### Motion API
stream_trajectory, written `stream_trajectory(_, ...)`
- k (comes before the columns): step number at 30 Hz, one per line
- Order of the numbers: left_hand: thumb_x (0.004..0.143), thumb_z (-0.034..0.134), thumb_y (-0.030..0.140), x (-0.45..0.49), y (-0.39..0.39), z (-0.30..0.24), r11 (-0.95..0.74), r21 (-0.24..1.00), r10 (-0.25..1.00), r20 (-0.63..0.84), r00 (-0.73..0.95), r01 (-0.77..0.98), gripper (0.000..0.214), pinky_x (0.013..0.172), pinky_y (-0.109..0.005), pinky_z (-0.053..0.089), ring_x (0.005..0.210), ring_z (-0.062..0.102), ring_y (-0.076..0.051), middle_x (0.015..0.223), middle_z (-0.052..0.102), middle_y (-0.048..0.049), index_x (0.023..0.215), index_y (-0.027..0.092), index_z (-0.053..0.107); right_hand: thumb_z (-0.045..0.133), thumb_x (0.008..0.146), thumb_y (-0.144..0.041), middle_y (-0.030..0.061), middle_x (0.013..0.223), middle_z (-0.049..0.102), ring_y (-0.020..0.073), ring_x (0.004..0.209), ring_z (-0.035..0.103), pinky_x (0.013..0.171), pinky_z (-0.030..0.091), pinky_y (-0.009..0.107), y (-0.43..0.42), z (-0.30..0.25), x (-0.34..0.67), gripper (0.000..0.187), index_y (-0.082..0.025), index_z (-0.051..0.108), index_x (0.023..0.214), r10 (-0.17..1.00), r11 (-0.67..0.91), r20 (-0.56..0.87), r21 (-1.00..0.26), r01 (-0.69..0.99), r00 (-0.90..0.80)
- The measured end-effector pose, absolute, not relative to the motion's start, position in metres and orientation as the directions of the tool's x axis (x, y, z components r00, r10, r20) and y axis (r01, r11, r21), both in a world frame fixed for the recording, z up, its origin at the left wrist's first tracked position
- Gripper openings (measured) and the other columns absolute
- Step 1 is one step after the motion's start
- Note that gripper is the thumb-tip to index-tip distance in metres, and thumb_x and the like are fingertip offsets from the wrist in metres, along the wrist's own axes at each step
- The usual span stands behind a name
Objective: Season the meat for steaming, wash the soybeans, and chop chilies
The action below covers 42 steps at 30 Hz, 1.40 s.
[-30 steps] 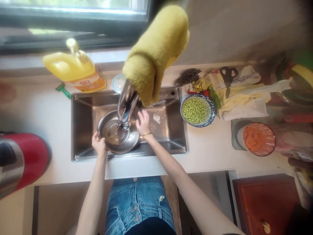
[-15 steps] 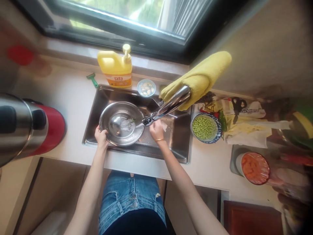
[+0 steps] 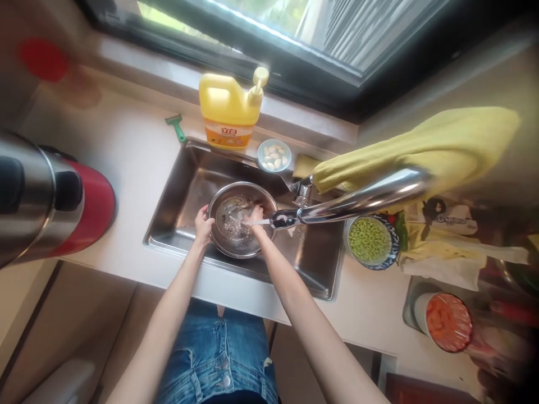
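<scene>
The bowl [image 3: 219, 235] sits in the sink [image 3: 316, 266], near its front edge. The left hand [image 3: 204, 226] pinches the bowl's left rim; the right hand [image 3: 255, 216] is inside at the right, by the stream from the tap [image 3: 326, 209], and whether its fingers grip anything cannot be told. On the tabletop [image 3: 370, 303], a jug [image 3: 229, 115] and a dish [image 3: 260, 156] stand along the sink's back edge, and beans [image 3: 369, 240] lie near its right edge.
</scene>
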<state>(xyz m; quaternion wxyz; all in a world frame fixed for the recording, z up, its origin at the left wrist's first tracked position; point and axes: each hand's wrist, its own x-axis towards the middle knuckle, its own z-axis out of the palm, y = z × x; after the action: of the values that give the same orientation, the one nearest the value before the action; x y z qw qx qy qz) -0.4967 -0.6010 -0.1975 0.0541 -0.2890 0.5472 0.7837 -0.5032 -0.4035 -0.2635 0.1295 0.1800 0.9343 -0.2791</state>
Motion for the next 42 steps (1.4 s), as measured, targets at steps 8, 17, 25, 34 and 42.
stream_trajectory(8, 0.052, 0.059, 0.01, -0.488, -0.594, -0.189, -0.219, 0.903, -0.181, -0.411, -0.894, -0.371, 0.054, 0.055, -0.018, 0.044, 0.059, 0.06, -0.01, 0.073, 0.067, 0.0, 0.106, 0.013, 0.059, 0.06, 0.08, -0.027, 0.0156, 0.118, 0.056, 0.024, 0.103, 0.058, 0.095, 0.045, 0.037, -0.423, -0.293, -0.511, 0.041, -0.013, 0.053, 0.118, 0.52, 0.464, -0.377, -0.629, 0.624, -0.766)
stream_trajectory(17, 0.055, 0.052, 0.003, -0.488, -0.589, -0.163, -0.056, 0.961, -0.186, -0.278, -0.942, -0.272, 0.049, 0.059, -0.018, 0.046, 0.064, 0.064, -0.011, 0.078, 0.07, -0.0008, 0.102, 0.015, 0.063, 0.044, 0.092, -0.027, 0.0143, 0.108, 0.063, 0.0214, 0.097, 0.06, 0.09, 0.046, 0.033, -0.441, -0.305, -0.518, 0.026, -0.013, 0.061, 0.106, 0.473, 0.57, -0.276, -0.628, 0.53, -0.836)
stream_trajectory(25, 0.059, 0.054, 0.002, -0.49, -0.605, -0.16, -0.003, 0.971, -0.201, -0.235, -0.951, -0.239, 0.05, 0.057, -0.018, 0.044, 0.06, 0.059, -0.009, 0.073, 0.066, 0.0015, 0.106, 0.016, 0.064, 0.047, 0.085, -0.008, 0.0142, 0.111, 0.065, 0.0222, 0.106, 0.057, 0.099, 0.041, 0.035, -0.455, -0.299, -0.484, 0.023, -0.013, 0.065, 0.098, 0.133, 0.775, -0.414, -0.524, 0.355, -0.901)
stream_trajectory(34, 0.062, 0.058, 0.004, -0.485, -0.608, -0.156, 0.05, 0.973, -0.194, -0.214, -0.957, -0.227, 0.046, 0.056, -0.018, 0.043, 0.054, 0.054, -0.008, 0.068, 0.063, 0.0033, 0.106, 0.017, 0.065, 0.059, 0.079, -0.008, 0.0078, 0.069, 0.063, 0.0218, 0.077, 0.062, 0.082, 0.047, 0.037, -0.493, -0.282, -0.461, 0.017, -0.016, 0.06, 0.064, -0.074, 0.709, -0.628, -0.579, 0.402, -0.774)
stream_trajectory(42, 0.062, 0.059, 0.004, -0.486, -0.615, -0.149, 0.082, 0.974, -0.231, -0.188, -0.955, -0.212, 0.045, 0.059, -0.019, 0.045, 0.055, 0.055, -0.009, 0.068, 0.064, 0.0033, 0.104, 0.018, 0.067, 0.063, 0.079, -0.01, -0.0001, 0.052, 0.048, 0.016, 0.066, 0.057, 0.07, 0.049, 0.029, -0.506, -0.265, -0.465, 0.023, -0.018, 0.053, 0.059, -0.194, 0.403, -0.714, -0.684, 0.608, -0.673)
